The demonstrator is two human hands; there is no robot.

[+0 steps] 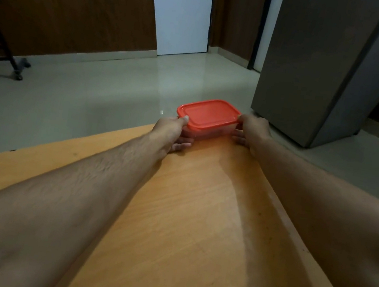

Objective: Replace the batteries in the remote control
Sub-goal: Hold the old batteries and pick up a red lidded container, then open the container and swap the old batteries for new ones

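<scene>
Red-lidded plastic container (208,119) at 12 o'clock, far edge of wooden table (172,215). Left hand (173,132) and right hand (251,132) grasp its short ends, thumbs on lid rim. Probably light, rigid, smooth-walled. Remote not visible.
</scene>
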